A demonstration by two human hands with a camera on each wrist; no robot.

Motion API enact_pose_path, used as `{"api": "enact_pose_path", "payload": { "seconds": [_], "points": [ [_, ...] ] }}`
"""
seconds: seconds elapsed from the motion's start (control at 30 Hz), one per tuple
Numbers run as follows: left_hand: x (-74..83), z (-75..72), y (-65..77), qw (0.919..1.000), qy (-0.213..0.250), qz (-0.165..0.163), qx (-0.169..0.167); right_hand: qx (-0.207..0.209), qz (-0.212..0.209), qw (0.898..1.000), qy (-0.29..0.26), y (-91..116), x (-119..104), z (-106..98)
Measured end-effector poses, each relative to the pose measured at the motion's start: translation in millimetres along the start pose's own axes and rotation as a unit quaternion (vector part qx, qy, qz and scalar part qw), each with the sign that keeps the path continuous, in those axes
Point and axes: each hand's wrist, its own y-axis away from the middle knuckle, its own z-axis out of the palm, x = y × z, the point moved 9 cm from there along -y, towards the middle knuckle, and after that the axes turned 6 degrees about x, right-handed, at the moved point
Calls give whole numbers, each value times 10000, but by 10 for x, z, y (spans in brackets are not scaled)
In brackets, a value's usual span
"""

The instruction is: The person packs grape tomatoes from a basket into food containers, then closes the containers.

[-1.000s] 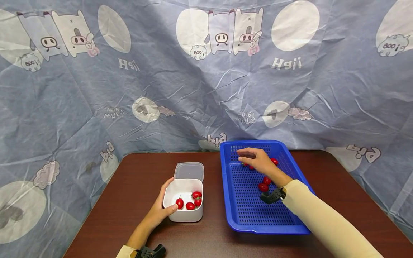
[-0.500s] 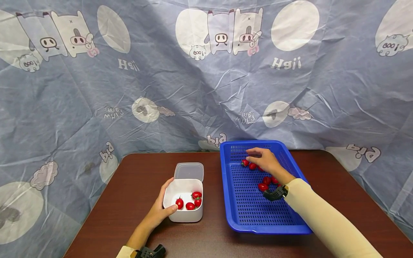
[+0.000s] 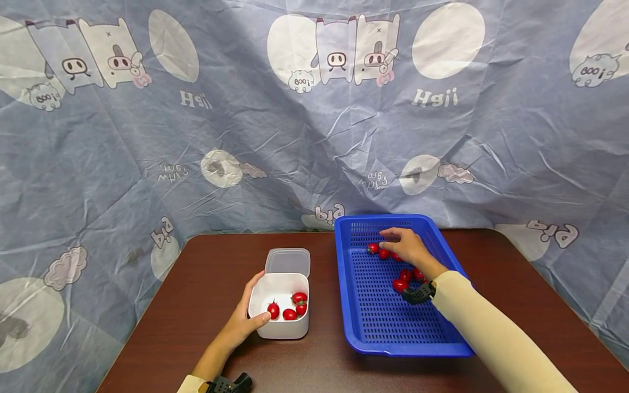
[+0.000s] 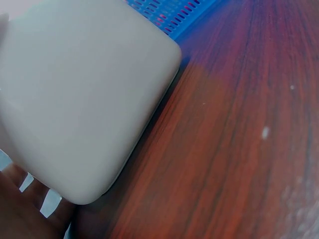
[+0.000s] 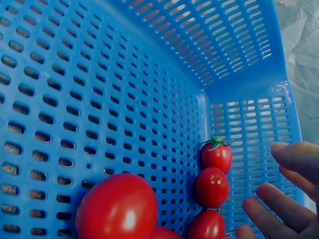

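Observation:
A white square box (image 3: 283, 329) stands on the table, with several cherry tomatoes (image 3: 290, 314) inside. My left hand (image 3: 241, 322) grips its left side, thumb over the near rim and fingers along the outer wall. To the right, my right hand (image 3: 409, 248) hovers inside the blue basket (image 3: 346, 314) near its far end, fingers parted and holding nothing. Close by its fingertips is a row of tomatoes (image 5: 212, 187) along the far wall, one with a green stem. A nearer tomato (image 5: 117, 210) looks large in the right wrist view. My hand hides part of the row.
Behind the box lies a clear lid (image 3: 288, 261). The brown table (image 3: 206, 273) ends at a hanging blue-grey cloth (image 3: 275, 120) with cartoon pigs. More tomatoes (image 3: 400, 285) sit mid-basket, partly behind my right wrist and its black band.
My right hand has moved right and slightly down inside the basket, uncovering tomatoes at its far end. The left hand and the box have stayed put.

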Motion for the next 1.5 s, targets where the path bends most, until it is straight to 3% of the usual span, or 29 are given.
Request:
{"api": "enact_pose_path", "payload": {
  "seconds": [0.77, 1.0, 1.5],
  "points": [
    [-30, -9, 2, 9998, -176, -64, 16, -82, -242, 9977, 634, -80, 117, 127],
    [5, -3, -4, 9999, -91, 88, -50, -183, -289, 9961, 818, -62, 126, 188],
    [3, 0, 1, 10000, -20, 36, -20, -228, -334, 9945, 968, -78, 195, 218]
  ]
}}
